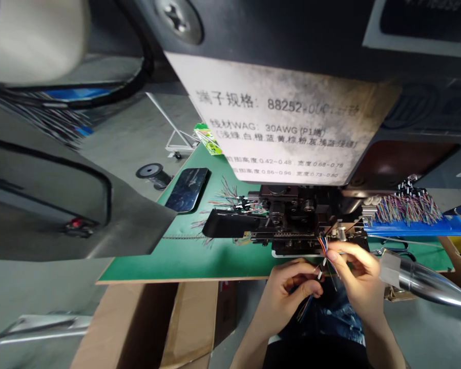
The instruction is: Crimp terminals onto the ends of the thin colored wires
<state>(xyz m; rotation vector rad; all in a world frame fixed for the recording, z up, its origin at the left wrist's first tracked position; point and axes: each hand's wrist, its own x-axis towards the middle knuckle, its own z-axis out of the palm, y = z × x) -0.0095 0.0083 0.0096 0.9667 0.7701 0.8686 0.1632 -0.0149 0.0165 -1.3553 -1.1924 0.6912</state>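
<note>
L hand: grip closed on wire bundle, lower ctr-R
R hand: pinching same wires
Bundle: nr machine, prob. mid-work
Wire pile, mid R: done/waiting unclear

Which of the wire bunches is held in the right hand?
The thin bunch in front of the machine; wires on the blue tray and green table lie apart from the hand.

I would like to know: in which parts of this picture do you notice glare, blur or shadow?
Head view: bright glare on the metal cone; head view: soft blur on the white shape at top left and on the label's right-hand print; head view: deep shadow inside the cardboard box, while the left hand and right hand look well lit.
</note>
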